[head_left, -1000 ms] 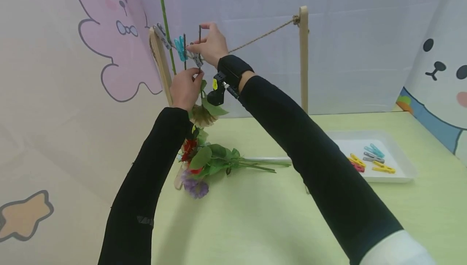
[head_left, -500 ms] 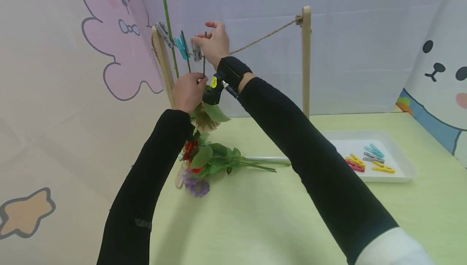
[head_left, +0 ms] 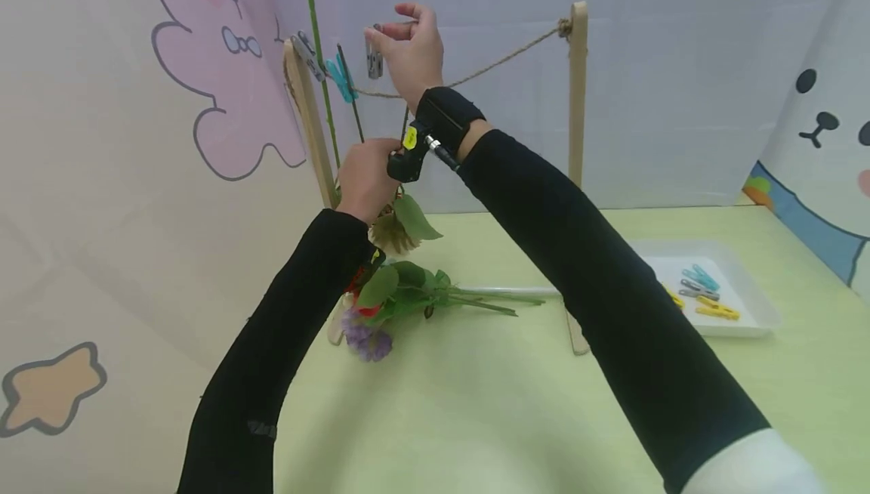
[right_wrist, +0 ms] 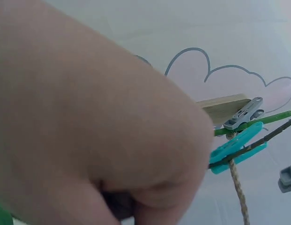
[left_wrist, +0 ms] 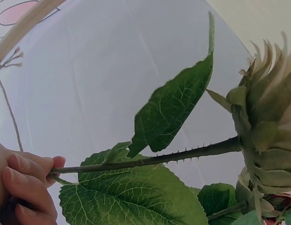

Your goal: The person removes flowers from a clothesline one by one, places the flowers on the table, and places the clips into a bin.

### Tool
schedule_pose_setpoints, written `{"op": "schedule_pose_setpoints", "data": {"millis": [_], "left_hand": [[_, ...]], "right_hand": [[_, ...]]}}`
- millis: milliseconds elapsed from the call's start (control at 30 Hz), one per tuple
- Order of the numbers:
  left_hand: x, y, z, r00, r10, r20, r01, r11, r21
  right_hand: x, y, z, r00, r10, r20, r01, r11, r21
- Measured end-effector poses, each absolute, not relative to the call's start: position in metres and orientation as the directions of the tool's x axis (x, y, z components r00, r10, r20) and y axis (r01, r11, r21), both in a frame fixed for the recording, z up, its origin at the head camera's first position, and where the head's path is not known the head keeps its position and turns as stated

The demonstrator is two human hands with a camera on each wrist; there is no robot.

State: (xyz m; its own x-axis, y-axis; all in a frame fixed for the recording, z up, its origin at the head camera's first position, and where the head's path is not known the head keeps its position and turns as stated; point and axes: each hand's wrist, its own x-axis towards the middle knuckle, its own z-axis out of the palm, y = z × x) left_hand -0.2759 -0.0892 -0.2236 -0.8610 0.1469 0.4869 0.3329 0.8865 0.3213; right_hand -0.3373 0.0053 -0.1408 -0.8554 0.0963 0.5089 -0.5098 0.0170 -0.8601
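Close by the right hand (head_left: 416,57), blue clothespin (head_left: 340,78) on rope (head_left: 506,59).

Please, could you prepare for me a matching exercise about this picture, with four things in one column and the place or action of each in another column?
Column one:
1. left hand
2. right hand
3. purple flower
4. white tray

Column two:
A. lies on the table
B. holds a grey clothespin
C. has yellow clothespins in it
D. holds a flower stem

Right pairs: 1-D, 2-B, 3-A, 4-C
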Motion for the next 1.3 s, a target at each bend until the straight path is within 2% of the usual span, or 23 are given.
{"op": "schedule_pose_setpoints", "data": {"millis": [133,233,367,500,600,667,767,867,967,1033,1100,1167,1233,1300], "left_hand": [[-0.268,-0.087,-0.224,-0.867,0.181,0.465,0.351,0.883,0.311],[-0.261,-0.086,-0.225,-0.862,0.204,0.464,0.38,0.866,0.325],[-0.251,-0.085,-0.225,-0.843,0.232,0.486,0.436,0.823,0.363],[-0.237,-0.083,-0.223,-0.795,0.288,0.534,0.508,0.797,0.326],[-0.224,-0.078,-0.227,-0.737,0.375,0.563,0.557,0.809,0.191],[-0.214,-0.072,-0.233,-0.69,0.458,0.56,0.576,0.816,0.042],[-0.199,-0.062,-0.245,-0.644,0.582,0.496,0.577,0.796,-0.184],[-0.186,-0.051,-0.257,-0.665,0.657,0.356,0.579,0.754,-0.31],[-0.175,-0.039,-0.272,-0.708,0.675,0.205,0.579,0.722,-0.379],[-0.169,-0.031,-0.287,-0.72,0.682,0.132,0.574,0.691,-0.438],[-0.166,-0.024,-0.307,-0.709,0.699,0.095,0.565,0.643,-0.518],[-0.167,-0.019,-0.329,-0.689,0.72,0.085,0.55,0.595,-0.586],[-0.171,-0.015,-0.351,-0.667,0.737,0.109,0.517,0.562,-0.646],[-0.178,-0.013,-0.373,-0.666,0.736,0.126,0.482,0.552,-0.68]], "right_hand": [[-0.327,0.023,-0.135,-0.739,0.096,0.666,-0.652,0.144,-0.744],[-0.313,0.045,-0.134,-0.578,0.128,0.806,-0.756,0.286,-0.588],[-0.292,0.082,-0.144,-0.269,0.196,0.943,-0.845,0.421,-0.329],[-0.272,0.123,-0.17,-0.006,0.286,0.958,-0.889,0.438,-0.137],[-0.261,0.157,-0.199,0.097,0.331,0.939,-0.873,0.481,-0.079],[-0.257,0.183,-0.223,0.108,0.312,0.944,-0.84,0.536,-0.081],[-0.256,0.222,-0.26,0.017,0.217,0.976,-0.787,0.605,-0.121],[-0.259,0.259,-0.296,-0.121,-0.027,0.992,-0.707,0.704,-0.067],[-0.259,0.293,-0.325,-0.318,-0.338,0.886,-0.62,0.781,0.075],[-0.257,0.311,-0.338,-0.487,-0.444,0.752,-0.576,0.811,0.106],[-0.257,0.323,-0.348,-0.671,-0.434,0.601,-0.514,0.857,0.044],[-0.257,0.333,-0.356,-0.817,-0.356,0.454,-0.42,0.906,-0.044],[-0.257,0.342,-0.364,-0.906,-0.287,0.312,-0.328,0.941,-0.084],[-0.259,0.349,-0.373,-0.948,-0.254,0.194,-0.274,0.958,-0.082]]}}
